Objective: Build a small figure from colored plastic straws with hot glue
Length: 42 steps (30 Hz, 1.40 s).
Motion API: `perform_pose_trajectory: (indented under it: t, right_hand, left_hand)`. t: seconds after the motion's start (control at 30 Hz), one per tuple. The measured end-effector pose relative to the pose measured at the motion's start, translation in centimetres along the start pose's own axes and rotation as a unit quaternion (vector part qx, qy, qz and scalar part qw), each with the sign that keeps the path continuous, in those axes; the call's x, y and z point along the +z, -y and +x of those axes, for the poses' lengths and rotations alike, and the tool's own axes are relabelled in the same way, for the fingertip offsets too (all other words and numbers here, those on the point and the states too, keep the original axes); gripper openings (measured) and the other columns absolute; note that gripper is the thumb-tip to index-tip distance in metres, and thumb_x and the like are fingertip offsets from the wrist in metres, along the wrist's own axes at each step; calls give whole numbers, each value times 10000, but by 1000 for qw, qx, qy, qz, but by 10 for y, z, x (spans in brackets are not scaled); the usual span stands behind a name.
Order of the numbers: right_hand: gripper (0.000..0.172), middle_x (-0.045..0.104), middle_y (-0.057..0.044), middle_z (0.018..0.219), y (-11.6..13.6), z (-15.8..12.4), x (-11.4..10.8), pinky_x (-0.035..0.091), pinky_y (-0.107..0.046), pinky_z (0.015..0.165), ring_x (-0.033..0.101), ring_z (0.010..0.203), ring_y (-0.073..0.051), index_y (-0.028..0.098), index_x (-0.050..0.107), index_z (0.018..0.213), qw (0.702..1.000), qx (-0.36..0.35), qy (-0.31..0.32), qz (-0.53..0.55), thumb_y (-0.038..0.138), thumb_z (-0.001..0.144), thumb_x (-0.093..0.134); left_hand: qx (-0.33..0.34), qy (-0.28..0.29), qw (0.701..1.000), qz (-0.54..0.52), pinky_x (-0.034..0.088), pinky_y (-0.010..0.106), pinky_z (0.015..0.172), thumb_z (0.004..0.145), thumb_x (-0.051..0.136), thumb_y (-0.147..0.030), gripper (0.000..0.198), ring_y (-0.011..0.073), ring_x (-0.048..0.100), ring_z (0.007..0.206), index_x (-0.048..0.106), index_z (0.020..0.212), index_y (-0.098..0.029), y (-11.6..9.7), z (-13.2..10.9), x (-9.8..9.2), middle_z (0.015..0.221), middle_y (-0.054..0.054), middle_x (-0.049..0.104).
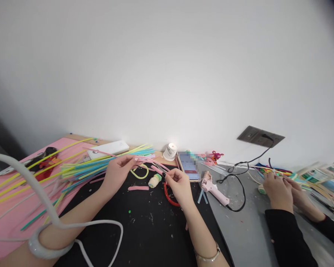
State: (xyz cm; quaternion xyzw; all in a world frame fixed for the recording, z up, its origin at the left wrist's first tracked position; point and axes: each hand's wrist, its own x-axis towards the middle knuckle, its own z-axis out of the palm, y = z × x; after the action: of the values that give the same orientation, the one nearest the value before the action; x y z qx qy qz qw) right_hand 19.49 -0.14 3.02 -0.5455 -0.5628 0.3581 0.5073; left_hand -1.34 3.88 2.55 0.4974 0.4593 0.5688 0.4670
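My left hand (pixel 121 171) pinches thin pink pipe cleaners (pixel 151 160) that stretch across to my right hand. Beside them, my right hand (pixel 178 181) is closed at their other end, near a small black piece (pixel 164 174). A red curved band (pixel 168 195) hangs just below my right fingers. Between the hands, a small cream and green fuzzy piece (pixel 155 180) lies on the black mat (pixel 144 230). To its left are a short pink fuzzy strip (pixel 138 188) and a yellow-green loop (pixel 141 171).
Colourful pipe cleaners (pixel 86 170) lie at left on pink sheets. A white cup (pixel 170 152), a phone (pixel 189 167) and a corded pink glue gun (pixel 215 191) stand or lie beyond my right hand. Another person's hands (pixel 280 191) work at far right. A white cable (pixel 46 193) crosses the lower left foreground.
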Motion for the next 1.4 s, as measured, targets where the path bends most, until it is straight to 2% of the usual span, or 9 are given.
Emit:
perform_pose_trajectory:
  t: [0.27, 0.33, 0.4, 0.5, 0.6, 0.87, 1.0, 1.2, 1.4]
  right_hand:
    - [86, 623, 27, 611, -5, -15, 19, 413, -209, 523, 531, 524, -105, 199, 685, 754, 981, -70, 162, -85, 171, 771, 605]
    - [113, 599, 29, 585, -4, -15, 18, 415, -216, 530, 529, 516, -111, 204, 685, 779, 976, -98, 143, -134, 177, 809, 580]
    - [106, 600, 13, 610, -1, -14, 14, 441, -240, 568, 547, 552, -131, 199, 667, 786, 972, -136, 63, -182, 198, 830, 571]
    - [150, 672, -72, 888, 4, -12, 7, 490, -326, 774, 614, 845, -211, 190, 651, 952, 945, -230, -42, -228, 217, 807, 627]
    - [363, 663, -104, 1094, 2, -12, 7, 458, -391, 919, 572, 1061, -254, 204, 608, 1151, 928, -275, -2, -251, 219, 794, 670]
    - [308, 719, -29, 1040, 1, -14, 11, 482, -291, 836, 663, 930, -193, 297, 670, 1134, 959, -208, 99, -168, 180, 924, 477]
    - [270, 728, -15, 878, 10, -12, 5, 466, -266, 721, 655, 790, -184, 274, 732, 1012, 971, -173, 110, -121, 203, 921, 488]
    - [294, 668, 4, 687, 14, -8, -2, 421, -230, 645, 587, 658, -154, 217, 757, 831, 977, -116, 162, -75, 313, 923, 495]
    - [356, 495, 37, 532, 11, -7, -5, 327, -215, 537, 434, 525, -113, 185, 740, 767, 972, -95, 198, -77, 356, 930, 474]
  left_hand:
    - [-12, -19, 999, -32, 575, 345, 784, 729, 714, -445, 376, 215, 712, 775, 689, 973, -160, 5, 6, -3, 804, 46, 750]
    - [-2, -8, 1000, -24, 575, 357, 775, 732, 709, -447, 390, 220, 713, 760, 684, 988, -154, 4, 5, -1, 779, 44, 749]
    - [4, 16, 1000, -13, 576, 363, 772, 739, 701, -444, 371, 229, 716, 766, 686, 969, -154, 3, 1, 2, 765, 46, 750]
    - [-3, 68, 998, 1, 583, 362, 761, 738, 702, -419, 313, 238, 720, 778, 700, 917, -162, 1, -6, 8, 786, 55, 758]
    - [-14, 115, 993, 10, 592, 365, 745, 709, 720, -397, 270, 250, 722, 780, 718, 866, -177, -3, -14, 14, 789, 59, 764]
    - [1, 140, 990, 9, 596, 360, 745, 761, 675, -373, 240, 242, 727, 789, 701, 925, -200, -1, -18, 14, 820, 44, 768]
    - [95, 142, 980, 104, 580, 320, 758, 797, 649, -307, 177, 228, 718, 828, 731, 940, -244, -5, -18, 11, 887, 31, 773]
    - [261, 167, 928, 205, 536, 316, 831, 840, 628, -284, 168, 224, 704, 874, 767, 935, -288, -11, -20, 6, 896, 25, 779]
    - [248, 187, 927, 208, 552, 296, 757, 806, 664, -284, 149, 212, 720, 770, 780, 894, -315, -13, -19, 4, 846, -2, 788]
